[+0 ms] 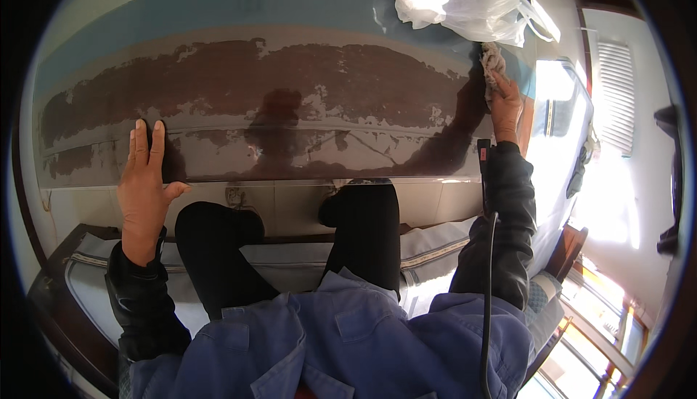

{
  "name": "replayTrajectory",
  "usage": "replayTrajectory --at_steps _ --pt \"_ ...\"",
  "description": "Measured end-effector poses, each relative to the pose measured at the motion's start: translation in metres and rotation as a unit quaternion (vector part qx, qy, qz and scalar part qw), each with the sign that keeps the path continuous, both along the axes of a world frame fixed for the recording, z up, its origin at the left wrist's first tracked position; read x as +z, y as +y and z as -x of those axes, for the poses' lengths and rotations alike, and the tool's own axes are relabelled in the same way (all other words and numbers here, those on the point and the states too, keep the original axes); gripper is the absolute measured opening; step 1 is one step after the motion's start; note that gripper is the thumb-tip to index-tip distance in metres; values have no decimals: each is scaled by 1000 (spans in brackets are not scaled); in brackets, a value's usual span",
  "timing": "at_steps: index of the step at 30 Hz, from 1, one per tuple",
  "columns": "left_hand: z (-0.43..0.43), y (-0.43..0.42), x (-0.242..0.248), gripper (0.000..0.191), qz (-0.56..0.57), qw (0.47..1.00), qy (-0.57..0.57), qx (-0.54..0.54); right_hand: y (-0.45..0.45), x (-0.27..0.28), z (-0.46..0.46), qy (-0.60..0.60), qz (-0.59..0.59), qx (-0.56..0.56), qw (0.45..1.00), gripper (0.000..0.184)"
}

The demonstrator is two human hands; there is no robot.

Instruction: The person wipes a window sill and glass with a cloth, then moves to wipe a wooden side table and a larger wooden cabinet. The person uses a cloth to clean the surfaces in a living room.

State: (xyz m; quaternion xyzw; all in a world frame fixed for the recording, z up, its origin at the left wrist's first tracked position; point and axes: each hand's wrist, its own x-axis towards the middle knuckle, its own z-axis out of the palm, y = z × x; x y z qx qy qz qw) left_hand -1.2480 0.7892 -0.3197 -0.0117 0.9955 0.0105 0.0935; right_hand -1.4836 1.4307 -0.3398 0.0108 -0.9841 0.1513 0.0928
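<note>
A table (218,80) under a clear cover lies before me, its brown surface patchy and its far part overlaid with blue and pale bands. My left hand (142,192) rests at the near left edge, palm down, fingers pointing away from me and thumb spread; it holds nothing. At the right end of the tabletop, my right hand (506,106) grips a crumpled, light-coloured cloth (492,64) against the surface. Just beyond the cloth sits a white translucent plastic bag (463,1), its contents not clear. Dark reflections show on the glossy cover.
Behind my legs runs a seat with grey cushions (294,254) and a dark wooden frame (71,306). A black cable (487,312) hangs along my right arm. Pale floor tiles (297,200) show below the table's near edge. Bright sunlight falls at the right.
</note>
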Motion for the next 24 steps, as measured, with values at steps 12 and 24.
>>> replayTrajectory --at_steps 12,24 --pt "7 7 14 120 -44 996 -76 27 -165 22 -152 -9 -36 199 979 49" --pt "57 137 36 118 -109 981 -158 -3 -2 40 -202 -141 -1 -219 965 52"
